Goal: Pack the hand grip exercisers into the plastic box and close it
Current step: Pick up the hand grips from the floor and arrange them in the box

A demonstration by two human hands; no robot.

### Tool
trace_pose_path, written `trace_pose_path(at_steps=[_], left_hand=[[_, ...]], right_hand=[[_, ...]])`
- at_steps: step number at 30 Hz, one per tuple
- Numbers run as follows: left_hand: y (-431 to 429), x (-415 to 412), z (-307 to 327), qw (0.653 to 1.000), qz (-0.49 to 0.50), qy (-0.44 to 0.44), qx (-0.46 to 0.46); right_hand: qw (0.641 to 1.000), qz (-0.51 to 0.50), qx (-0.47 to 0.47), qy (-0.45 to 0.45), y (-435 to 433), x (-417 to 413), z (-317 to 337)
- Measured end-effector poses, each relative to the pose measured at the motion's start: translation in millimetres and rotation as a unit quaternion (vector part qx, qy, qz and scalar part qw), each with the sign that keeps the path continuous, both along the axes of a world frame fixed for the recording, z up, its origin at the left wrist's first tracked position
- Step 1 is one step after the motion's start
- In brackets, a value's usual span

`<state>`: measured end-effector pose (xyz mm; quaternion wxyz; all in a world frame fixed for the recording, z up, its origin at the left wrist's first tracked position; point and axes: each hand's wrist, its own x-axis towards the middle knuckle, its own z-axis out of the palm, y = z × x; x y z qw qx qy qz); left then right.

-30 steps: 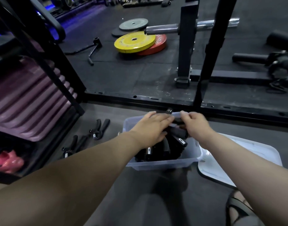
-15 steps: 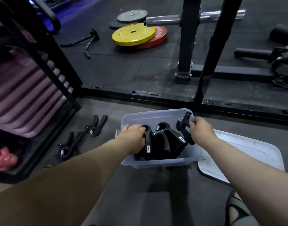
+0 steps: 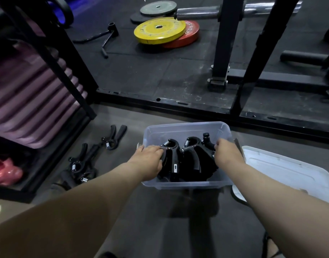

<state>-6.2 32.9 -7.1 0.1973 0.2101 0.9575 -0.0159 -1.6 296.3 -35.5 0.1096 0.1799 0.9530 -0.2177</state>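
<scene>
A clear plastic box (image 3: 186, 127) stands on the floor in front of me with several black hand grip exercisers (image 3: 189, 155) standing upright inside. My left hand (image 3: 148, 161) reaches in at the box's left side, its fingers curled round the leftmost exerciser (image 3: 171, 159). My right hand (image 3: 228, 152) is at the right side, gripping the rightmost exerciser (image 3: 207, 139). The box's white lid (image 3: 282, 174) lies flat on the floor to the right. More exercisers lie on the floor to the left: one (image 3: 113, 136) farther off, a pile (image 3: 81, 168) nearer.
A black rack (image 3: 53, 58) holding purple mats (image 3: 29, 94) stands at the left, pink dumbbells (image 3: 5, 172) on its bottom shelf. Beyond the box runs a black platform edge (image 3: 178, 104) with rack posts (image 3: 225, 40). Yellow and red weight plates (image 3: 160, 30) lie farther back.
Both hands moved apart from the box's far middle to its left and right sides, and now grip the outer exercisers. The exercisers stand upright in a row.
</scene>
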Motion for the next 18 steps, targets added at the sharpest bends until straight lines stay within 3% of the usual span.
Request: trace_pose_path(at_steps=[9,18], left_hand=[[-11,1,-5,1.000,0.005,0.003,-0.002],[-12,4,-3,1.000,-0.003,0.026,0.009]], right_hand=[[0.987,-0.047,-0.105,-0.115,-7,-6,-5],[0.942,-0.161,-0.239,-0.171,-9,-2,-7]])
